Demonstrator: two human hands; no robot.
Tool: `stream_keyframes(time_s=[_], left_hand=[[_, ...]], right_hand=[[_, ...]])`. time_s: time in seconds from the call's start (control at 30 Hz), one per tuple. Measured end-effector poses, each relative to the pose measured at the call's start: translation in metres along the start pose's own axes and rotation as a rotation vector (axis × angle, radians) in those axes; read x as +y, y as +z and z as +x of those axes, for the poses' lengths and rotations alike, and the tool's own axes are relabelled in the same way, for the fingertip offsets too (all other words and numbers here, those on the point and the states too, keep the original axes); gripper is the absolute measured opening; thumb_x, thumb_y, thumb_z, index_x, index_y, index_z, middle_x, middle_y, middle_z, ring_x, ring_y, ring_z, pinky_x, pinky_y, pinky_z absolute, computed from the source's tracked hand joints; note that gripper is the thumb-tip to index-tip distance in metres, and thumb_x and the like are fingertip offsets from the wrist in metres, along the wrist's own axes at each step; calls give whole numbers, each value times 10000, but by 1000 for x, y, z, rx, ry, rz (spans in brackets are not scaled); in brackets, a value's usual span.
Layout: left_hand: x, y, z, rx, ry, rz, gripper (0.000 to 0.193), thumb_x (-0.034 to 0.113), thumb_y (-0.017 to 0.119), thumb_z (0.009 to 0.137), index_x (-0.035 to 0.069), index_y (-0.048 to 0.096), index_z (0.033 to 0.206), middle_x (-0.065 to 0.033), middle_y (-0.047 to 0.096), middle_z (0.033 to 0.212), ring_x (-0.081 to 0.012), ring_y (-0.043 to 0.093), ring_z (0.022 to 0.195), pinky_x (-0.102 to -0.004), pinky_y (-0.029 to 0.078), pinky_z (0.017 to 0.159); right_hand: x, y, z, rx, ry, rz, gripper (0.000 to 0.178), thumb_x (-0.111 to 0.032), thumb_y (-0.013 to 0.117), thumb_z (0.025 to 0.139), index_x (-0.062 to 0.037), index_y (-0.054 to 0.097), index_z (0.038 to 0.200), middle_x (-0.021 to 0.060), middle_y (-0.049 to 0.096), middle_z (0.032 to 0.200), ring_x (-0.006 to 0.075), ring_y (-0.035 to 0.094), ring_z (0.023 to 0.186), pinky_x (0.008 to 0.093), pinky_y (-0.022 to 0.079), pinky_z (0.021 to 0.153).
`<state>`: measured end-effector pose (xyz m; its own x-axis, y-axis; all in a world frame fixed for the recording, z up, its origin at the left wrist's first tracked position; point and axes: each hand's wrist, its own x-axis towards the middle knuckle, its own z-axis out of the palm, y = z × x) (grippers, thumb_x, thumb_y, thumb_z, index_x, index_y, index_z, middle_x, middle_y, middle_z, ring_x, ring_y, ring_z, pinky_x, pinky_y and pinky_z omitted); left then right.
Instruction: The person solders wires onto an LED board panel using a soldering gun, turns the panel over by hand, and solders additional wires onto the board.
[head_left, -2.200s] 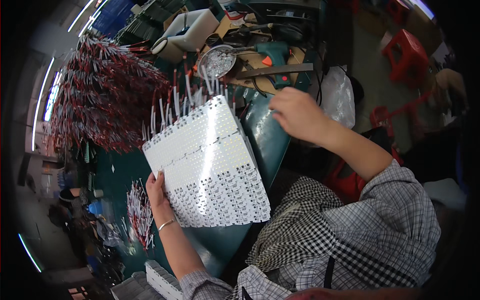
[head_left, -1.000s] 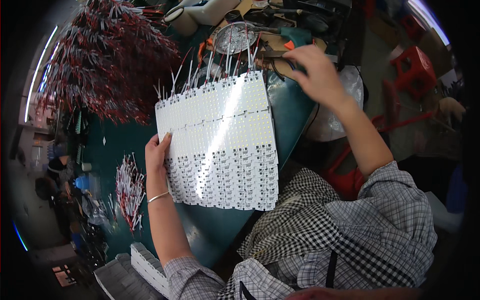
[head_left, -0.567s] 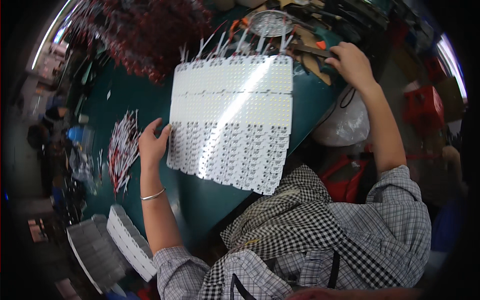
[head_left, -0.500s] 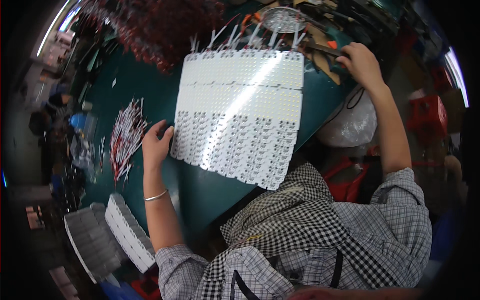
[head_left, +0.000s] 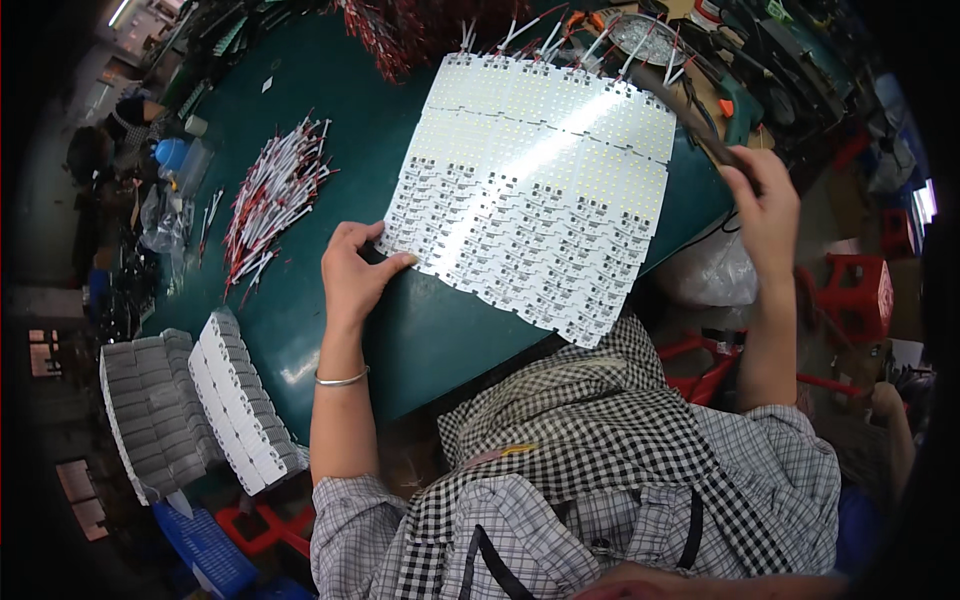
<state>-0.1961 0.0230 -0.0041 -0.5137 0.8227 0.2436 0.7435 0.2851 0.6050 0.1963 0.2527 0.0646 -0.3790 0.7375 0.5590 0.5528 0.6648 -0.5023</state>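
A wire pile (head_left: 277, 200) lies on the table (head_left: 440, 340), left of the circuit boards (head_left: 535, 190).

Diagonal glare streaks the white panel (head_left: 530, 190), and the dim view bends toward black edges.

At the centre of the frame, a white panel of dotted circuit boards (head_left: 530, 190) is touched at its lower-left corner by the left hand (head_left: 360, 272). At upper right, a long, dark, flat bar (head_left: 695, 122) is gripped by the right hand (head_left: 768, 205). Red-and-white wires (head_left: 275, 195) are heaped at centre left.
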Motion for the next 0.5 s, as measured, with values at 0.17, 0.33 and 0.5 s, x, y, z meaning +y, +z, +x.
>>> stream_keyframes(time_s=[0.17,0.33,0.5], left_hand=[[9,3,-17,29,-50,-31,422,117,861,601,-26,697,963,-53,599,839,-124,548,712,-244,454,653],[5,7,-6,79,-193,-79,366,111,842,644,-13,709,961,-38,604,727,-103,533,630,-238,437,591],[-1,9,-7,117,-139,-164,302,95,822,667,14,727,942,-51,614,710,-106,551,618,-244,438,580]], right_hand=[[-33,72,30,-140,-307,-23,233,-174,705,783,-1,633,922,124,602,892,301,580,863,372,460,759],[-41,111,52,-235,-361,0,248,-183,708,776,-9,631,936,112,595,893,292,573,879,374,461,761],[-45,128,51,-250,-360,-48,248,-172,717,760,-14,635,934,109,592,909,290,568,893,374,460,775]])
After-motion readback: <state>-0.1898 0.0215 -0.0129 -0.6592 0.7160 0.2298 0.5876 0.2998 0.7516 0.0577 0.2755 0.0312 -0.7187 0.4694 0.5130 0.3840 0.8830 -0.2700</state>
